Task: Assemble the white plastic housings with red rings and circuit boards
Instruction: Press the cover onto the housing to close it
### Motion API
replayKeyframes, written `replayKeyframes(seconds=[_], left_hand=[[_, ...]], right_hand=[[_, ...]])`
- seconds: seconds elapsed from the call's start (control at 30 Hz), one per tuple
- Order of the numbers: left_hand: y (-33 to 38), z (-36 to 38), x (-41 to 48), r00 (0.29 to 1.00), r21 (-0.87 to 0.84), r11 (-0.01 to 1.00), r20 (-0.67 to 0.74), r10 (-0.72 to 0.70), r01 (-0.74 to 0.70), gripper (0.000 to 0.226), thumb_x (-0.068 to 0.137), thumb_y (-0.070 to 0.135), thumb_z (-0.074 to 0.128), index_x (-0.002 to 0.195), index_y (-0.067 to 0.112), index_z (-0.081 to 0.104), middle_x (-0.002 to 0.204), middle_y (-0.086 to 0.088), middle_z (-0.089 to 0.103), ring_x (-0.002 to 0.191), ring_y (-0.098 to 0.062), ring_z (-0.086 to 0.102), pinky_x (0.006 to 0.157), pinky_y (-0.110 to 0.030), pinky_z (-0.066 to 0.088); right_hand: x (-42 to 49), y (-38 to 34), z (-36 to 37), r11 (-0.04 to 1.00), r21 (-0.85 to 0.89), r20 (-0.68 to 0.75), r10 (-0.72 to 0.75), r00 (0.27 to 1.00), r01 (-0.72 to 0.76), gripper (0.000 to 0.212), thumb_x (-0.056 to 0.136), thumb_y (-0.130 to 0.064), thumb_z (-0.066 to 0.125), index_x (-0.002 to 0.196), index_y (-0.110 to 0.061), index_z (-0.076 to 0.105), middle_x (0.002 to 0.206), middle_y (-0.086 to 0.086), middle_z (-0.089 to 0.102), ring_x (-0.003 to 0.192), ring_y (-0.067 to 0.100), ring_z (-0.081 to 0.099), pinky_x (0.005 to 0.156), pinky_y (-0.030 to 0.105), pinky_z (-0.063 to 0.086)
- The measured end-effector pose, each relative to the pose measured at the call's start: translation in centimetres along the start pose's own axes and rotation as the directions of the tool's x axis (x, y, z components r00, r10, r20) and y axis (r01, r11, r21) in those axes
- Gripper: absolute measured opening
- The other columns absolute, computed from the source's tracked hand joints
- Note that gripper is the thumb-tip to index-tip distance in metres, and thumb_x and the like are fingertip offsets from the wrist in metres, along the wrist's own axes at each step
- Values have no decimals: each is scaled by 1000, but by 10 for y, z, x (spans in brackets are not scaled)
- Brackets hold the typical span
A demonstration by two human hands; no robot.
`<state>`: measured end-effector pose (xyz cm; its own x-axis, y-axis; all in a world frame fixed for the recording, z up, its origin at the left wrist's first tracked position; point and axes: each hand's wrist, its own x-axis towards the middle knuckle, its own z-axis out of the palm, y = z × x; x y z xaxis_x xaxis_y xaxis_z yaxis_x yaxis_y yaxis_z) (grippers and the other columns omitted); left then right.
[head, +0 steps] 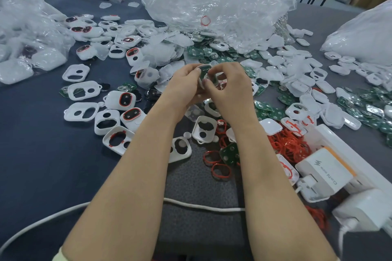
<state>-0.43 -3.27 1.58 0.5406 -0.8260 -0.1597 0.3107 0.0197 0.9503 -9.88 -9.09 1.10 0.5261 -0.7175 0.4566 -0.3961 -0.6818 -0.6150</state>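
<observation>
Both hands meet above the bench: the left hand and right hand each keep a narrow grip on one white housing, seemingly seating a board. Press evenly around the edge, thumbs steady, without bending it.

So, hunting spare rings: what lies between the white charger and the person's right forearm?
In the head view, a heap of loose red rings lies between the white charger and right forearm.
</observation>
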Motion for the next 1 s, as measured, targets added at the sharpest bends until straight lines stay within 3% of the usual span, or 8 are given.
replayKeyframes(seconds=[0.27,0.77,1.0], left_hand=[[-1,0,2,1000,-11,1000,-8,-3,3,28,105,14,35,126,10,53,95,-9,65,68,-12,67,52,-22,53],[-3,-1,2,1000,-3,1000,3,7,-7,29,105,14,35,125,8,54,102,-12,65,76,-17,68,55,-23,54],[-3,-2,1,1000,4,1000,19,20,-20,26,104,14,38,123,9,55,99,-10,65,70,-13,69,56,-22,55]], right_hand=[[-1,0,1,999,25,-33,-25,999,26,15,86,-16,65,100,-9,64,105,2,54,95,14,53,78,14,34],[-1,2,3,998,56,-33,-23,999,24,16,86,-16,66,101,-9,64,104,0,52,97,16,55,83,27,47],[-1,4,4,999,41,-18,-13,1000,14,16,86,-16,67,100,-10,64,107,2,54,97,15,54,81,21,43]])
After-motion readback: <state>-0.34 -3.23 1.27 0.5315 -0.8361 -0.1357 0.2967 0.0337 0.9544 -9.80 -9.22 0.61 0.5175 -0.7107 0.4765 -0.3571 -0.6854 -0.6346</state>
